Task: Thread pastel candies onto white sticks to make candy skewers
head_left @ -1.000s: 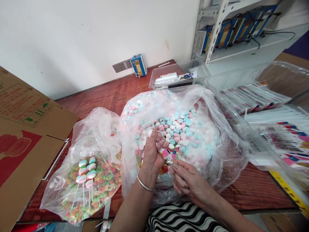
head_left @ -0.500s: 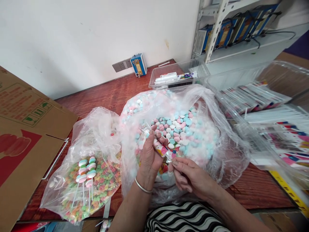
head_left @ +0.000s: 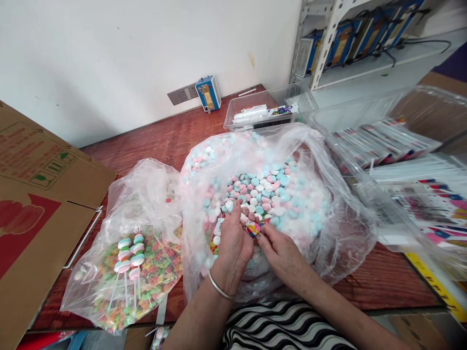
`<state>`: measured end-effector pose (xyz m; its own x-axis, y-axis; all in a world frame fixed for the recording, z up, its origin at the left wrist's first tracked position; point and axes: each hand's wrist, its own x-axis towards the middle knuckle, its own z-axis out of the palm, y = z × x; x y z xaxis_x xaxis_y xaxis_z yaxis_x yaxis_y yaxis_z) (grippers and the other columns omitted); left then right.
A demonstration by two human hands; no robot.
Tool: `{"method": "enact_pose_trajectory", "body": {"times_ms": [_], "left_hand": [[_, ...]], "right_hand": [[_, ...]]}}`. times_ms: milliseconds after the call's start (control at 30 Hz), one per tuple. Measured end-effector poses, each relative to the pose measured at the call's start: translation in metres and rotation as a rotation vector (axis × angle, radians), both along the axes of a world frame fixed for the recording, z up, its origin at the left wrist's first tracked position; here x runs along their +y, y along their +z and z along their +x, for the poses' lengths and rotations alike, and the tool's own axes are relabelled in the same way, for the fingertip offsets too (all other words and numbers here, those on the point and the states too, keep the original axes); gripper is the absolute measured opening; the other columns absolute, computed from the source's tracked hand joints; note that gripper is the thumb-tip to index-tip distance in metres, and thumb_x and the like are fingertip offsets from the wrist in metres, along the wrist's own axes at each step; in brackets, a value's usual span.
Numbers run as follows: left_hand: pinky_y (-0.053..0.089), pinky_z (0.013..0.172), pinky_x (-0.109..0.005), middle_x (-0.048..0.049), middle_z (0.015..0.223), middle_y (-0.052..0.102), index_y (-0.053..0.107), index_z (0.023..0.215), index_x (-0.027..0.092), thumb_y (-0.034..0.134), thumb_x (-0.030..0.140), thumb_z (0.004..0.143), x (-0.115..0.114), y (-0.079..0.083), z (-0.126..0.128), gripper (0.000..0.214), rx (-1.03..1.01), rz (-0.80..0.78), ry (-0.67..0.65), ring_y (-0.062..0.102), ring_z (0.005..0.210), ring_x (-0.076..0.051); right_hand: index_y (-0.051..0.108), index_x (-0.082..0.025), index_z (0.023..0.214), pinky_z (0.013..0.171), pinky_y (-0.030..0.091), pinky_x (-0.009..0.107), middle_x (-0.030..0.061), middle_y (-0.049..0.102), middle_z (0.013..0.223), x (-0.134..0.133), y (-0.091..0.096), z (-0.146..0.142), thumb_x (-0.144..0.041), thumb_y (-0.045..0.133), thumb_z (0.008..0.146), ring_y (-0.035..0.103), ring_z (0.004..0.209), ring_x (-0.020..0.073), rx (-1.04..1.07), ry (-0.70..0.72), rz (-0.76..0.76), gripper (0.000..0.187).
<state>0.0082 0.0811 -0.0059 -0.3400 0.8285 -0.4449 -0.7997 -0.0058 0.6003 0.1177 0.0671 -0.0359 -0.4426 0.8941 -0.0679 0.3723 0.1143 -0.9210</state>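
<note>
Over the open bag of candies, my left hand (head_left: pixel 235 243) is closed around a small printed plastic packet (head_left: pixel 252 227) with coloured spots. Its fingers cover much of the packet, and what is inside cannot be made out clearly. My right hand (head_left: pixel 282 250) pinches the packet's near right end between thumb and fingers. Beneath both hands lies a large clear bag (head_left: pixel 343 228) of pink, white and blue button-shaped candies (head_left: pixel 260 188). Several candy skewers (head_left: pixel 130 255) on white sticks rest to the left, on a clear bag of coloured candy rings (head_left: pixel 158 272).
A cardboard box (head_left: pixel 47 194) stands at the left. Clear plastic bins on the right hold stacked printed packets (head_left: pixel 383 146) and white sticks (head_left: pixel 416 170). Another clear tray (head_left: pixel 233 114) and a blue device (head_left: pixel 208 95) sit by the wall, near a white shelf (head_left: pixel 328 43).
My right hand has moved up from the lower tip to the packet's printed end. The left hand has shifted slightly, and the packet is now more covered by fingers.
</note>
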Motion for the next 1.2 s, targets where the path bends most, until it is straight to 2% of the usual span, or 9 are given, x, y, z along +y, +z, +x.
{"method": "enact_pose_trajectory", "body": {"times_ms": [167, 367, 500, 633, 800, 900, 1000, 1133, 1200], "left_hand": [[0.046, 0.06, -0.019, 0.0028, 0.068, 0.052, 0.06, 0.088, 0.016, 0.062, 0.033, 0.089, -0.004, 0.002, 0.009, 0.017, 0.005, -0.033, 0.019, 0.051, 0.054, -0.007], [0.05, 0.063, -0.022, 0.0026, 0.068, 0.054, 0.059, 0.093, 0.017, 0.062, 0.035, 0.089, -0.009, -0.003, 0.014, 0.019, 0.018, -0.027, -0.002, 0.054, 0.058, -0.009], [0.05, 0.065, -0.022, 0.0023, 0.074, 0.056, 0.06, 0.098, 0.017, 0.066, 0.035, 0.086, -0.01, -0.003, 0.009, 0.023, 0.014, 0.023, -0.015, 0.057, 0.062, -0.009], [0.049, 0.063, -0.021, 0.0035, 0.075, 0.055, 0.06, 0.1, 0.018, 0.068, 0.033, 0.084, -0.006, -0.001, -0.005, 0.023, 0.015, 0.095, -0.004, 0.058, 0.062, -0.008], [0.053, 0.076, -0.026, -0.0045, 0.095, 0.065, 0.059, 0.111, 0.018, 0.065, 0.039, 0.086, -0.008, -0.004, -0.011, 0.033, 0.07, 0.101, -0.065, 0.066, 0.079, -0.013], [0.053, 0.083, -0.028, -0.009, 0.12, 0.062, 0.052, 0.126, 0.024, 0.068, 0.038, 0.085, -0.018, -0.014, -0.009, 0.046, 0.293, 0.045, -0.115, 0.067, 0.094, -0.016], [0.052, 0.083, -0.029, -0.0079, 0.125, 0.059, 0.051, 0.129, 0.028, 0.079, 0.028, 0.074, -0.032, -0.025, -0.01, 0.062, 0.674, -0.024, -0.075, 0.066, 0.093, -0.016], [0.049, 0.082, -0.028, -0.006, 0.106, 0.065, 0.066, 0.108, 0.024, 0.077, 0.024, 0.074, -0.041, -0.029, -0.016, 0.035, 1.017, -0.034, -0.074, 0.062, 0.087, -0.017], [0.048, 0.082, -0.028, -0.0048, 0.096, 0.066, 0.07, 0.098, 0.024, 0.076, 0.022, 0.075, -0.041, -0.027, -0.018, 0.023, 1.093, -0.038, -0.071, 0.061, 0.084, -0.018]], "right_hand": [[0.057, -0.021, 0.073, 0.064, 0.034, 0.028, 0.0022, 0.061, 0.074, 0.003, -0.007, -0.003, -0.033, 0.047, 0.093, 0.052, 0.07, 0.0187, 0.029, -0.035, -0.018, 0.025], [0.052, -0.021, 0.055, 0.055, 0.03, 0.027, -0.0012, 0.051, 0.055, 0.007, -0.016, -0.008, -0.045, 0.053, 0.09, 0.044, 0.057, 0.0157, 0.092, -0.052, -0.104, 0.043], [0.052, -0.021, 0.061, 0.056, 0.034, 0.026, -0.002, 0.051, 0.061, 0.008, -0.008, -0.008, -0.046, 0.051, 0.09, 0.046, 0.061, 0.0149, 0.199, -0.039, -0.177, 0.039], [0.055, -0.021, 0.074, 0.045, 0.026, 0.023, -0.0081, 0.038, 0.054, 0.002, 0.002, -0.003, -0.042, 0.054, 0.091, 0.033, 0.046, 0.0098, 0.306, 0.022, -0.299, 0.027], [0.055, -0.022, 0.078, 0.04, 0.022, 0.022, -0.008, 0.037, 0.055, -0.004, -0.007, 0.0, -0.042, 0.052, 0.093, 0.028, 0.043, 0.0087, 0.479, -0.013, -0.415, 0.026], [0.059, -0.021, 0.086, 0.041, 0.024, 0.022, -0.0077, 0.038, 0.055, -0.002, -0.007, -0.002, -0.039, 0.05, 0.094, 0.029, 0.044, 0.01, 0.459, -0.101, -0.364, 0.021], [0.063, -0.021, 0.09, 0.048, 0.032, 0.024, -0.0051, 0.045, 0.057, 0.0, 0.002, -0.004, -0.03, 0.047, 0.093, 0.039, 0.05, 0.013, 0.37, -0.091, -0.273, 0.018], [0.065, -0.02, 0.091, 0.067, 0.042, 0.029, 0.0018, 0.062, 0.076, -0.003, 0.015, -0.008, -0.023, 0.046, 0.09, 0.053, 0.07, 0.0179, 0.247, -0.025, -0.151, 0.02], [0.065, -0.019, 0.091, 0.067, 0.041, 0.03, 0.0026, 0.063, 0.077, -0.005, 0.018, -0.009, -0.023, 0.045, 0.09, 0.054, 0.071, 0.019, 0.208, -0.005, -0.141, 0.021]]}}
